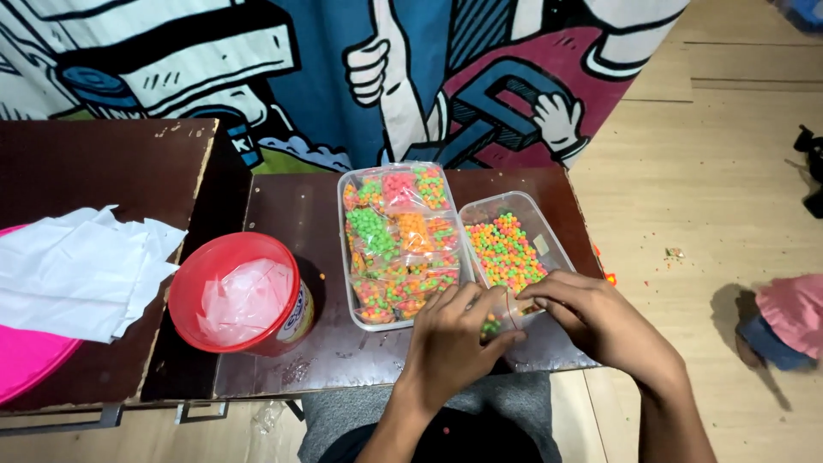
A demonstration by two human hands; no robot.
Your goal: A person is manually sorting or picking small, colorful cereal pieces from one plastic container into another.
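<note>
Hands meet at the near end of the clear tub of loose candy balls (507,247): left hand (452,339) and right hand (591,319) pinch a small half-filled bag (501,319), while left of that tub another container (399,244) already brims with sealed packets, much loose candy remaining.

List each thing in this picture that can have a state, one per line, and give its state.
Left hand: pinching a small clear bag of beads.
Right hand: gripping the same small bag.
Small bag: held between both hands, partly filled.
Right clear tub: lidless, holding loose coloured beads.
Left clear tub: lidless, packed with filled bags.
Red bucket: lidless, clear plastic inside.
</note>
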